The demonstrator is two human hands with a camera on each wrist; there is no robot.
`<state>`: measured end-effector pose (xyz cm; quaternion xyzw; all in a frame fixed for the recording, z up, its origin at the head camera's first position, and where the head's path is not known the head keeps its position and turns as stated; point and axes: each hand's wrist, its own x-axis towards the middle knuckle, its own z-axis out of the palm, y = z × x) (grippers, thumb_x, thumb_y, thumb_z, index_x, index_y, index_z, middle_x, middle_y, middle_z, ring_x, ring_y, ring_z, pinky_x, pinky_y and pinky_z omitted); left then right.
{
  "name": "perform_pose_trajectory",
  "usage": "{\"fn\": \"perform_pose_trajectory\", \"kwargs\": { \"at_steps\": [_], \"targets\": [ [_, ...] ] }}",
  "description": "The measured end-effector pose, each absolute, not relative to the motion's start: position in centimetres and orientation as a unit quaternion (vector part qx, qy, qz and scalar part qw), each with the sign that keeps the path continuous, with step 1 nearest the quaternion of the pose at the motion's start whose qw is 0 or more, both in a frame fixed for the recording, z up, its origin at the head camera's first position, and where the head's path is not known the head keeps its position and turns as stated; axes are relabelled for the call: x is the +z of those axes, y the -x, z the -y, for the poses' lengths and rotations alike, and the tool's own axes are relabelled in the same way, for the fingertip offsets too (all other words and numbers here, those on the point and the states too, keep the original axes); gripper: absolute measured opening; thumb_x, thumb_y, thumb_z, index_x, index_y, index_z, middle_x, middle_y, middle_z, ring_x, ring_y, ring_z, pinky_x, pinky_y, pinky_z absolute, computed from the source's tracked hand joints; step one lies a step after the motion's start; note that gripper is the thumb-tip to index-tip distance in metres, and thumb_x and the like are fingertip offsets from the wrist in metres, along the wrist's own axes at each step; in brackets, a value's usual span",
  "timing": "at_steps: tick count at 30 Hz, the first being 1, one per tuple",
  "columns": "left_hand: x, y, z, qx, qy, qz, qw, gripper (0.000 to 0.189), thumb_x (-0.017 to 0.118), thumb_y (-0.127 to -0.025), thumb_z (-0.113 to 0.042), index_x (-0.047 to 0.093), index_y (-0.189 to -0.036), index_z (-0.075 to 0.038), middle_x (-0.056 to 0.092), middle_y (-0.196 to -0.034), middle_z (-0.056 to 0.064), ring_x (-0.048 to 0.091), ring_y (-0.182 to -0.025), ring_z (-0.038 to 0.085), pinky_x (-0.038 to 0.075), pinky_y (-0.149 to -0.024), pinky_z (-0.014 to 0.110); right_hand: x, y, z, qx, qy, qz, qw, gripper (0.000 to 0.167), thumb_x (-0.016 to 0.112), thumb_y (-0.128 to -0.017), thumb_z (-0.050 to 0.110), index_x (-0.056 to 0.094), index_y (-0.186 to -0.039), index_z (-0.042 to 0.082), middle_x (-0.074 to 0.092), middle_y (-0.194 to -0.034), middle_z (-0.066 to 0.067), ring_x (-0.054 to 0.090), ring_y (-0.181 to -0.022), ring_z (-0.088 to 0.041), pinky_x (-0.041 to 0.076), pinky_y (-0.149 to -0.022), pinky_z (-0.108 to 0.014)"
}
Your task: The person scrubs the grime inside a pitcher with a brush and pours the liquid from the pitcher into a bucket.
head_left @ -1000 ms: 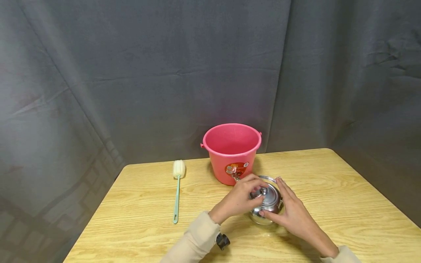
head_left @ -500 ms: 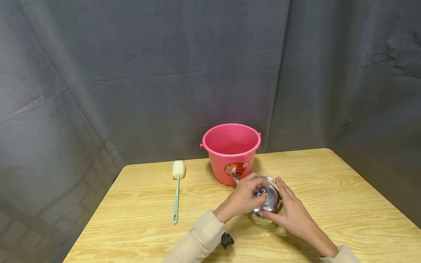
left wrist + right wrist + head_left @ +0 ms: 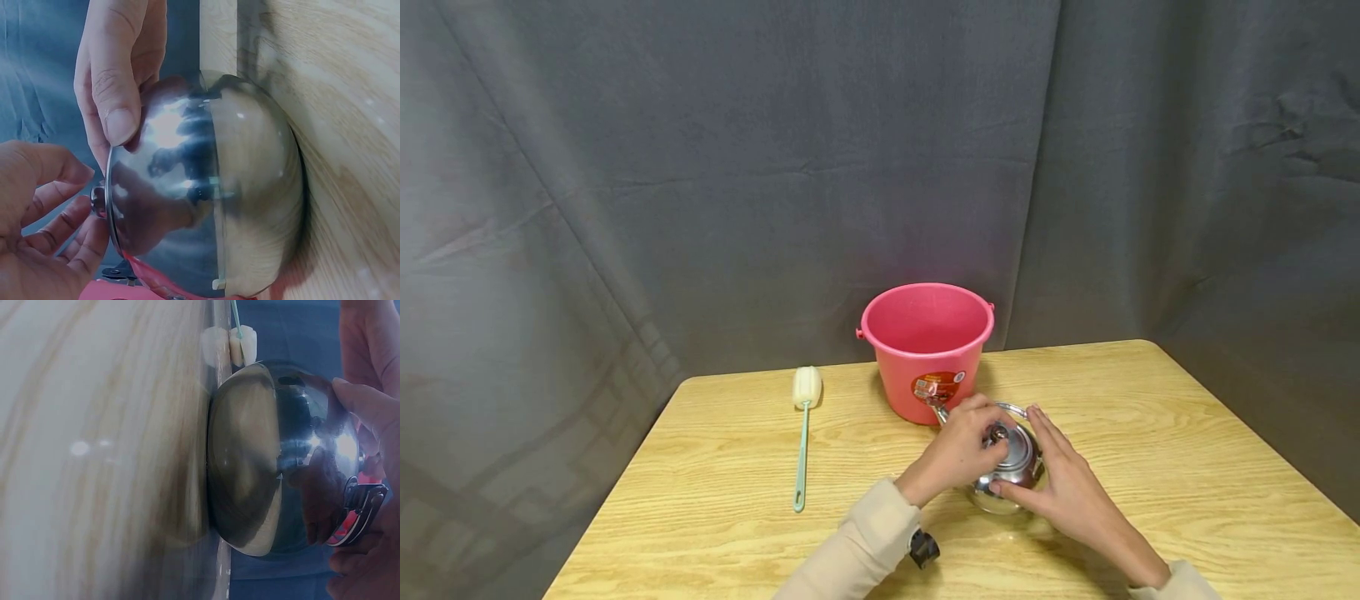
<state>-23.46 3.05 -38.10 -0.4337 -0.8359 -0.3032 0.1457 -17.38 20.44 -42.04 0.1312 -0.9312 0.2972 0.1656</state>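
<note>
A small shiny steel kettle [image 3: 996,497] stands upright on the wooden table, its spout [image 3: 938,410] pointing at the bucket. Its wire handle [image 3: 1011,408] is folded down at the back. The left hand [image 3: 957,446] has curled fingers and thumb around the knob [image 3: 98,200] of the kettle's lid [image 3: 1018,450], which sits on the kettle. On the other side, the right hand [image 3: 1075,492] holds the kettle between its thumb, pressed on the body, and its longer fingers near the handle. Some of its fingertips are hidden in the right wrist view.
A pink bucket [image 3: 895,367] stands just behind the kettle, close to the spout. A sponge brush [image 3: 802,442] with a pale head and green handle lies to the left. Dark grey cloth [image 3: 775,208] hangs behind the table.
The left wrist and forearm have shifted slightly right, with the fingers still at the lid knob. The right hand, kettle, bucket and brush stay in place.
</note>
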Motion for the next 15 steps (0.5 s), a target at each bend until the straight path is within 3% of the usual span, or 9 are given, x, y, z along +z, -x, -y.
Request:
{"fn": "perform_pose_trajectory", "kwargs": {
  "at_steps": [15],
  "targets": [
    [-38.03,23.98,-3.44,-0.296,0.448,0.831,0.146,0.014,0.072,-0.076,-0.003,0.07,-0.089,-0.008,0.063,-0.092,-0.003,0.054,-0.087,0.002,0.039,-0.076,0.009,-42.1,17.35,-20.43,0.293,-0.128,0.933,0.163,0.111,0.076,-0.076,0.054,0.021,-0.149,-0.007,0.023,-0.151,-0.03,0.029,-0.133,-0.05,0.031,-0.099,-0.066]
  ]
}}
